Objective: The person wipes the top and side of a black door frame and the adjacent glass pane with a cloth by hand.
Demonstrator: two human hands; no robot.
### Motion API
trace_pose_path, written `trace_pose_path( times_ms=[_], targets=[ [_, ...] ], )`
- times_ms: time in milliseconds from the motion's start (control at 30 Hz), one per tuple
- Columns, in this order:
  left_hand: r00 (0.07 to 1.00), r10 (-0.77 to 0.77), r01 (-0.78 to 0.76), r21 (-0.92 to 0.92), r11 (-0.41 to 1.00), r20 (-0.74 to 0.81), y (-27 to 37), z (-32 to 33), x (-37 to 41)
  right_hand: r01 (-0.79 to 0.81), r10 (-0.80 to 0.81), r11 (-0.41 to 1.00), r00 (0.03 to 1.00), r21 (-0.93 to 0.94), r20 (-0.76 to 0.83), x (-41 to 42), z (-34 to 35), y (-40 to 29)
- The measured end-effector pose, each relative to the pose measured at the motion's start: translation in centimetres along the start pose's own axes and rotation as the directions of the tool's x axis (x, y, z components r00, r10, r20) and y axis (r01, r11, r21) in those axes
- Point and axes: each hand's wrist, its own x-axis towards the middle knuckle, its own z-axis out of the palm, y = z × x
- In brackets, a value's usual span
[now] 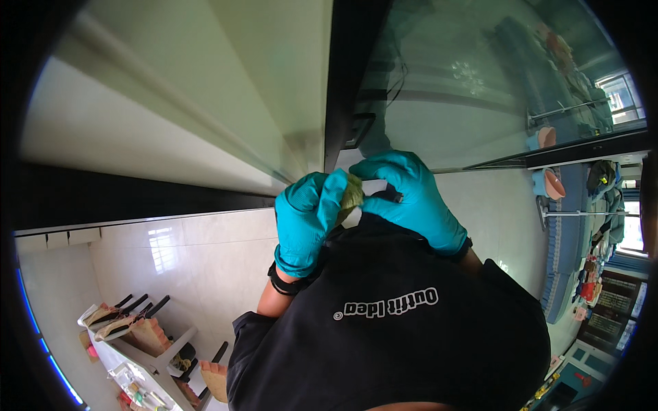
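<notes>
My left hand [308,221], in a teal rubber glove, grips a crumpled yellow-green cloth [352,194] between thumb and fingers at chest height. My right hand [419,198], gloved the same way, is just to the right of the cloth, thumb and forefinger apart in a curve. Its thumb tip comes close to the cloth; whether they touch I cannot tell. Beyond both hands rises the dark upright frame [345,77] of a glass panel [452,108], which reflects the room. Left of that frame stands a pale smooth panel [205,97].
Pale glossy floor tiles [221,262] lie below. At lower left are a white table [131,372] with items on it and chairs with pink-edged cushions [149,336]. To the right stand a blue-covered sofa [565,246], a blue-and-pink basin [552,185] and a metal rail [581,213].
</notes>
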Motion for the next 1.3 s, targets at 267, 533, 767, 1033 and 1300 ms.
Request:
trace_pose_path(
  times_ms=[267, 533, 767, 1033, 1300],
  targets=[
    [1.000, -0.005, 0.010, 0.185, 0.983, -0.026, 1.0, 1.2, 0.9, 0.109, -0.119, 0.988, 0.989, -0.105, -0.093, 0.3, 0.2, 0.3],
    [0.977, 0.166, -0.180, 0.097, 0.979, 0.137, 1.4, 0.9, 1.7, 0.012, -0.032, 0.966, 0.997, 0.257, 0.074, 1.5, -3.4, 2.3],
    [0.925, 0.338, -0.377, 0.314, 0.871, 0.172, 0.7, 4.6, 1.6, 0.028, -0.055, 0.900, 0.997, 0.434, 0.049, 1.3, -5.2, 4.8],
    [0.919, 0.379, -0.395, 0.281, 0.875, 0.113, 1.8, 7.2, 1.0, -0.225, 0.024, 0.824, 0.931, 0.520, 0.365, -1.6, -5.7, 6.3],
    [0.928, 0.368, -0.328, 0.606, 0.725, 0.062, -0.1, 5.7, -0.5, -0.413, -0.036, 0.387, 0.887, 0.825, 0.461, -2.4, -4.8, 5.3]
  ],
)
